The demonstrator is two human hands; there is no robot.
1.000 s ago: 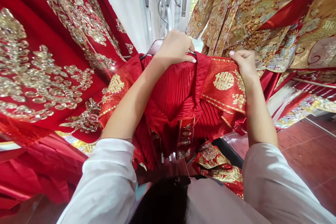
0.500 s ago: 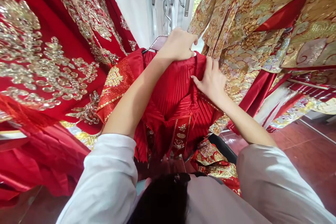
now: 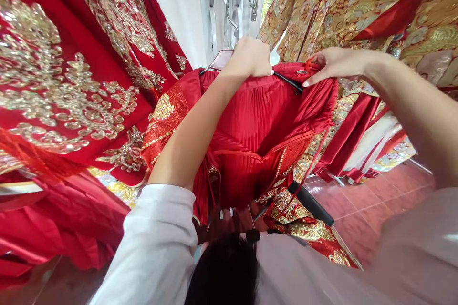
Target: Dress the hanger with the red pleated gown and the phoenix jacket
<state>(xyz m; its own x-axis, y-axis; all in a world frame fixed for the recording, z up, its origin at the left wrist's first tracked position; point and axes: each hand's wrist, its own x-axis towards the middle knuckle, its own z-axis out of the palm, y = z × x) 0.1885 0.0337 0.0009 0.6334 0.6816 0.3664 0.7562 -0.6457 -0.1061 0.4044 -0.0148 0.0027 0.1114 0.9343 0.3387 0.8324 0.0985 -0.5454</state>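
A red pleated dress (image 3: 246, 109) with gold trim hangs in front of me on a black clothes hanger (image 3: 289, 80), whose metal hook points up at the metal rails. My left hand (image 3: 252, 57) is closed around the top middle of the hanger, just below the hook. At the right shoulder, my right hand (image 3: 331, 66) pinches the red fabric between thumb and fingers, close to the hanger's bare right arm. The neckline gapes open, and a thin red cord dangles on the right.
Red garments with silver beading (image 3: 86, 81) crowd the left side. Gold patterned garments (image 3: 332, 14) hang at the right. A red and gold brocade cloth (image 3: 304, 224) lies over something black below. The floor (image 3: 368, 200) has reddish tiles.
My right hand has moved right and up, drawing the dress's right shoulder outward over the hanger's arm, which now shows. My left hand stays on the hanger, shifted slightly right.
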